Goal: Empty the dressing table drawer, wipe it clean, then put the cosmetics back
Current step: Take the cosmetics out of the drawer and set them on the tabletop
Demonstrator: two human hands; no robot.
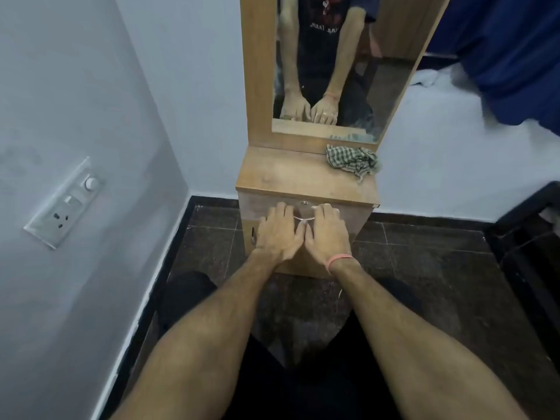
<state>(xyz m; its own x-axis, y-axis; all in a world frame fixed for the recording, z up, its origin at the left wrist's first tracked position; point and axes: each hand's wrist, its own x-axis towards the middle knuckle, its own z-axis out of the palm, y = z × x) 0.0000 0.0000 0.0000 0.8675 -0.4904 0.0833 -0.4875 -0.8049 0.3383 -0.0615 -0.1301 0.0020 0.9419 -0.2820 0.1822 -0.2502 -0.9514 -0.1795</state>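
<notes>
Both hands were on the front of the drawer (pixel 303 212) at the top of the dressing table (pixel 281 177), so this looked like the very first step: getting the drawer open. The drawer appeared shut, face flush with the cabinet front. The left hand (pixel 277 234) and right hand (pixel 325 234) sat side by side, thumbs touching or nearly so. Fingers (pixel 283 209) of each hand were curled over the ends of the curved metal handle (pixel 304 217), closed loosely around it; how firm the hold was could not be told. A small round lock (pixel 303 203) sat just above the handle, between the two hands.

No cosmetics were visible; presumably they were inside the shut drawer. A checked cloth (pixel 353 161) lay crumpled on the table top at the right rear, below the mirror (pixel 391 83), likely the wipe for later.

Next move probably called for a straight, even pull toward the body with both hands, provided the lock was not engaged.

Writing: white lettering on the dark shirt showed in the mirror, reversed and too blurred to read. No brands or labels seen elsewhere. A pink band (pixel 338 260) was on the right wrist.
</notes>
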